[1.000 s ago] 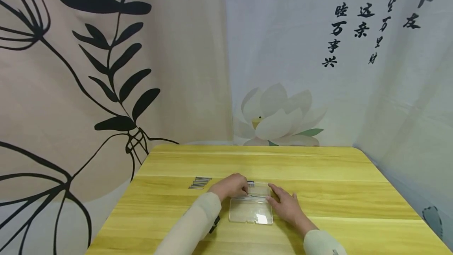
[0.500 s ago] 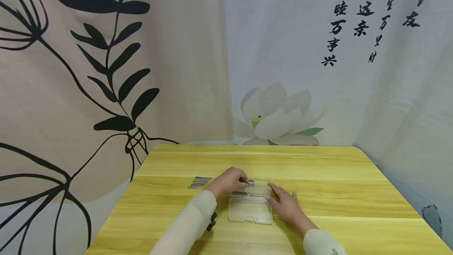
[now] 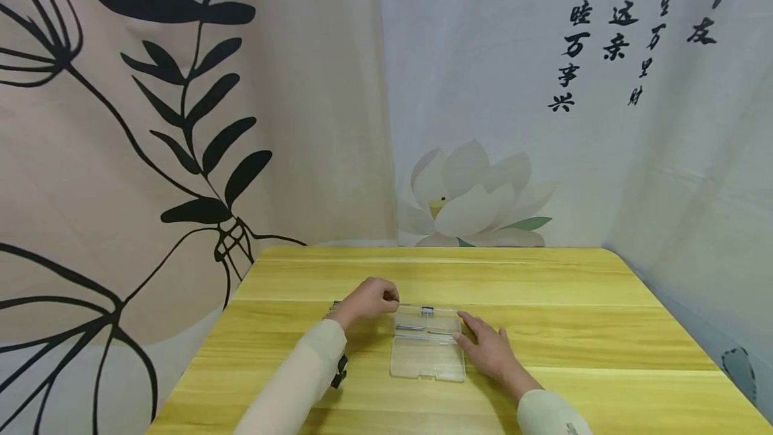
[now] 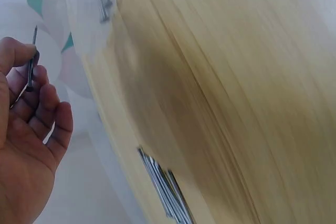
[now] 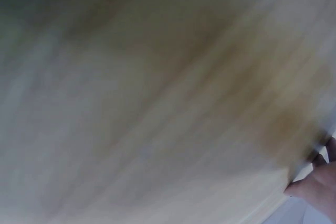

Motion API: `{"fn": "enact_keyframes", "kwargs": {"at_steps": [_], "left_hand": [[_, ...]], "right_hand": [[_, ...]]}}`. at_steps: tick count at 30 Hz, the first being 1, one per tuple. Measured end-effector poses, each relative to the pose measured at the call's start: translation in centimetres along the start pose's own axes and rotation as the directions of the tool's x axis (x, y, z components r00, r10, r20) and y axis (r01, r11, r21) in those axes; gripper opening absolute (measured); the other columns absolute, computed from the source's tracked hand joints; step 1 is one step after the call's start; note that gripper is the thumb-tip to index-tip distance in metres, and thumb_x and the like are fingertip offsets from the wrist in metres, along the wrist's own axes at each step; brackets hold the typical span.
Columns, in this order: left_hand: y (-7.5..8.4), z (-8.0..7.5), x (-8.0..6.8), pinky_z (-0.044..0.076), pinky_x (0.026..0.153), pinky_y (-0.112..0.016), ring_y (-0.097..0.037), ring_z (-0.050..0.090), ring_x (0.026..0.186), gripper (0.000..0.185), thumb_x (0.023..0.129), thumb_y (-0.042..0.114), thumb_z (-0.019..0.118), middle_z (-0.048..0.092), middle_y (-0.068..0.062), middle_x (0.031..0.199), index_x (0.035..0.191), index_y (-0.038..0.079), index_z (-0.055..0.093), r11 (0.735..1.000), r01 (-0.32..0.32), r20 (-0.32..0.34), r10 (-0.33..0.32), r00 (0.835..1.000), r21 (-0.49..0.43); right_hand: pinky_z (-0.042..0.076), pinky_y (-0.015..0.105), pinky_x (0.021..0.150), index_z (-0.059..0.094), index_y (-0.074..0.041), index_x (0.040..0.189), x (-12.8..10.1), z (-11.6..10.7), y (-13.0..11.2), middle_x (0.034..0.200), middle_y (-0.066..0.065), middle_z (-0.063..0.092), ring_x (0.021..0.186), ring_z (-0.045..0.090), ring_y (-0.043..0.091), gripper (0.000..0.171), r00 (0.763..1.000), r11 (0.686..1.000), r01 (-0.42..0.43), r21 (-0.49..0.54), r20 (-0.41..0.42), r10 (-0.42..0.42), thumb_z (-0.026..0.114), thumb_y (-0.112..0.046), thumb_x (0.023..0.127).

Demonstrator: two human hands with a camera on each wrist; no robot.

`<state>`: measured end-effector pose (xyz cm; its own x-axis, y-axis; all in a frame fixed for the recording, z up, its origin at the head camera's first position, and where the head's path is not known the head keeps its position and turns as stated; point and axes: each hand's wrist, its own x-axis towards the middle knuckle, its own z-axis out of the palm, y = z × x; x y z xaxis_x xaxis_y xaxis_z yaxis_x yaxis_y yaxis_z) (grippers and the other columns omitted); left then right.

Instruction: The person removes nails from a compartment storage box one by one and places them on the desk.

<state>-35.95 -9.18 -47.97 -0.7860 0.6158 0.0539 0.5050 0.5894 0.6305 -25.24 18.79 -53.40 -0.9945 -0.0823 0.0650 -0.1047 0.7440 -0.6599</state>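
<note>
Table (image 3: 543, 287) in front of person, curtain (image 3: 241, 119) behind and along both sides. Open case (image 3: 427, 348) on table near front edge, centre. Right hand (image 3: 490, 351) on table, touching case's right edge. Left hand (image 3: 368, 301) just left of case's far end, pinching one nail (image 4: 31, 66). Pile of nails (image 4: 165, 190) on table, left of left hand.

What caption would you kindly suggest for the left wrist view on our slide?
Left hand pinches a nail above the wooden table, more nails lying below.
</note>
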Motion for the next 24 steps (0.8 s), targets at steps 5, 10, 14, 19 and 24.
{"fn": "enact_keyframes", "kwargs": {"at_steps": [5,10,14,19,24], "left_hand": [[-1.2,-1.2,-1.2,0.046,0.068,-0.032,-0.011,0.050,0.069,0.012,0.096,0.010,0.063,0.063,0.004,0.082,0.097,0.002,0.073,0.998,0.034,-0.022,-0.035,0.999,-0.045],[-2.4,-2.3,-2.6,0.047,0.066,-0.033,-0.013,0.052,0.070,0.014,0.096,0.012,0.064,0.064,0.004,0.085,0.099,0.002,0.073,0.995,0.067,-0.038,-0.070,0.997,-0.070],[-3.7,-3.0,-3.7,0.048,0.067,-0.034,-0.015,0.054,0.070,0.014,0.096,0.013,0.065,0.065,0.001,0.084,0.100,0.001,0.072,0.990,0.097,-0.056,-0.103,0.993,-0.100],[-5.6,-3.5,-5.2,0.049,0.066,-0.033,-0.018,0.058,0.071,0.011,0.095,0.015,0.068,0.066,-0.001,0.083,0.094,0.005,0.072,0.986,0.124,-0.082,-0.134,0.988,-0.116],[-6.9,-3.8,-6.7,0.048,0.063,-0.031,-0.016,0.057,0.070,0.006,0.093,0.012,0.070,0.065,0.002,0.081,0.091,0.007,0.072,0.988,0.128,-0.098,-0.136,0.986,-0.087]], "right_hand": [[0.001,0.072,0.109,0.046,-0.012,0.149,0.0,-0.1,0.1,0.145,0.023,0.047,0.139,0.035,0.044,0.053,1.000,1.000,0.002,0.002,-0.001,-0.002,0.058,-0.029,0.101],[0.002,0.071,0.109,0.046,-0.012,0.149,0.1,0.0,0.2,0.145,0.023,0.047,0.138,0.036,0.044,0.052,1.000,1.000,0.001,-0.009,-0.004,-0.002,0.058,-0.029,0.101],[0.002,0.071,0.109,0.046,-0.011,0.149,0.0,0.0,0.1,0.145,0.023,0.048,0.138,0.036,0.044,0.052,1.000,1.000,-0.001,-0.005,-0.003,0.001,0.058,-0.029,0.101],[0.001,0.071,0.109,0.046,-0.011,0.149,-0.2,-0.1,-0.2,0.145,0.023,0.048,0.139,0.035,0.044,0.052,1.000,1.000,-0.004,0.000,0.001,0.004,0.058,-0.028,0.101],[0.001,0.071,0.109,0.046,-0.011,0.149,-0.2,-0.2,-0.3,0.145,0.023,0.047,0.139,0.035,0.044,0.052,1.000,1.000,0.000,-0.006,0.000,0.000,0.058,-0.028,0.101]]}}
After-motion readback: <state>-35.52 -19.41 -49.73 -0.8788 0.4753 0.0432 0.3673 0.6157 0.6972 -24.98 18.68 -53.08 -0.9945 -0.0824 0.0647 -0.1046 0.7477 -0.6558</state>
